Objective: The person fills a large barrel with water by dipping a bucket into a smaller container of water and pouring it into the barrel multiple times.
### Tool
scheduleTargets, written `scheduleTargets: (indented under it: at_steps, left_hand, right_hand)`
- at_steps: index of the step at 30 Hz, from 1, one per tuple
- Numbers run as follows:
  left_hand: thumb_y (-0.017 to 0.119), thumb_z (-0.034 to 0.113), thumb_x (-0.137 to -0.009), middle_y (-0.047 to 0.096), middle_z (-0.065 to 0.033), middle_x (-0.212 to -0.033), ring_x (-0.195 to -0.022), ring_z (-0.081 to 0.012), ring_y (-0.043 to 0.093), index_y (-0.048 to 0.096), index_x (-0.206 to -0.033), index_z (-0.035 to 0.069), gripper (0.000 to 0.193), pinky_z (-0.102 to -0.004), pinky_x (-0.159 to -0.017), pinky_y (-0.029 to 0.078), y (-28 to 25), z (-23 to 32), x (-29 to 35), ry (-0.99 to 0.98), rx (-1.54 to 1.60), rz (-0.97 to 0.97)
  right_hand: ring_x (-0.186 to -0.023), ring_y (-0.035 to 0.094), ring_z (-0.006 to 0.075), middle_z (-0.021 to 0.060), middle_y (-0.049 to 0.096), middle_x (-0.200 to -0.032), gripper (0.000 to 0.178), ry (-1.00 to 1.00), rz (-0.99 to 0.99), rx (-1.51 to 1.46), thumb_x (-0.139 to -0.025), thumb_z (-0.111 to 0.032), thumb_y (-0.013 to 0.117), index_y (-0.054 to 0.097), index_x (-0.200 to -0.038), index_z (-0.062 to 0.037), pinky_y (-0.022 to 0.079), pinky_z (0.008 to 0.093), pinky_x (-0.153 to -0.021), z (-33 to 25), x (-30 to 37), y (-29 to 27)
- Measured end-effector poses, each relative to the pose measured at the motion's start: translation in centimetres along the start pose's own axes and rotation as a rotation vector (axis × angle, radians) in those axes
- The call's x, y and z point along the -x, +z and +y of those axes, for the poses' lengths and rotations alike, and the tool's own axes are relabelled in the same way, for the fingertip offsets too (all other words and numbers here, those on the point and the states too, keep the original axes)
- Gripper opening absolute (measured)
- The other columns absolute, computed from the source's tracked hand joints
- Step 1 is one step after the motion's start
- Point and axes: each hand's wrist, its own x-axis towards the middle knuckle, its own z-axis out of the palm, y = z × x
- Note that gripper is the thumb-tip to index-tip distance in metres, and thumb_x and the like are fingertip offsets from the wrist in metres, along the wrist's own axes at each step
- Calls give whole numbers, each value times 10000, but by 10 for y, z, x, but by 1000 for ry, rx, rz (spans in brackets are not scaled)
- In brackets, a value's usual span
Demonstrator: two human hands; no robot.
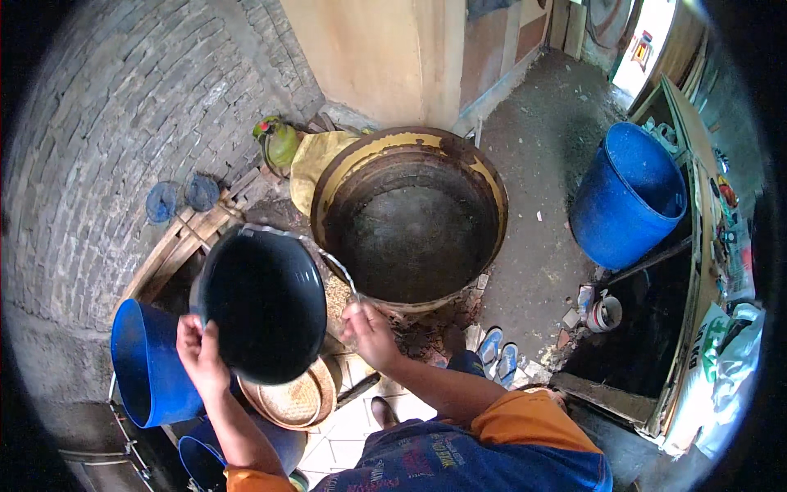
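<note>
Gripping a black bucket [262, 320] by its rim, the person's left hand [203, 354] pinches the near left edge, with the thumb over the lip and the other fingers against the outside. The right hand [371, 334] is curled, its fingers closed at the lower end of a pale, twisted handle [316, 247] that arches from the far edge of the bucket. The bucket is held off the floor in front of the person, to the left, its wide mouth turned up toward the head; the inside is too dark to tell what it holds. Just beyond it and to the right stands a large round vat [385, 144], broad and deep, its rim worn to yellowish and brown patches and its bottom dark. A yellow cloth [310, 166] lies against the far left side of the vat, next to a green bag [283, 148]. Under and beside the bucket are round woven trays [288, 402], stacked above white floor tiles [332, 451], and a tall blue barrel [168, 377]. Well apart, on the right, another blue barrel [602, 215] leans near a white pail [605, 316], while blue footwear [507, 362] rests on the ground short of them.
</note>
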Motion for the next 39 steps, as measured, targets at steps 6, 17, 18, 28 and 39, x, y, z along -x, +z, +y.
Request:
scheduleTargets:
  at_steps: [6,17,18,28,39]
  left_hand:
    - [617,58,-822,486,41,-766,-703,-57,439,480,-847,105,146,-204,-671,373,-150,-50,105,-258,410,150]
    - [685,122,-794,557,-16,-853,-796,-124,527,468,-903,95,244,-267,-750,444,-338,-90,283,-303,723,375]
    - [688,130,-788,549,-15,-852,-802,-129,526,465,-897,94,251,-266,-761,441,-345,-86,292,-305,742,394]
    - [663,130,-795,573,-28,-913,-854,-169,552,486,-931,105,225,-336,-814,481,-392,-97,360,-281,841,564]
    - [566,140,-860,609,-34,-958,-891,-159,566,543,-967,105,115,-294,-788,443,-376,-106,411,-511,480,838]
  right_hand:
    - [-956,594,175,102,592,-1013,288,81,-269,426,-905,-122,528,488,-1168,-13,481,319,-843,42,67,47]
    - [-1364,242,231,168,263,-1459,811,471,-722,241,-764,15,550,101,-1440,5,202,328,-1091,105,179,176]
    - [-1362,243,232,164,254,-1461,798,454,-732,290,-785,2,551,96,-1441,3,201,330,-1091,106,183,186]
    - [-1275,384,257,187,358,-1408,750,619,-589,433,-801,-114,610,202,-1414,28,299,318,-1049,121,198,255]
    - [-988,551,186,116,534,-1156,532,387,-634,640,-798,-156,660,438,-1264,-27,442,286,-855,143,185,282]
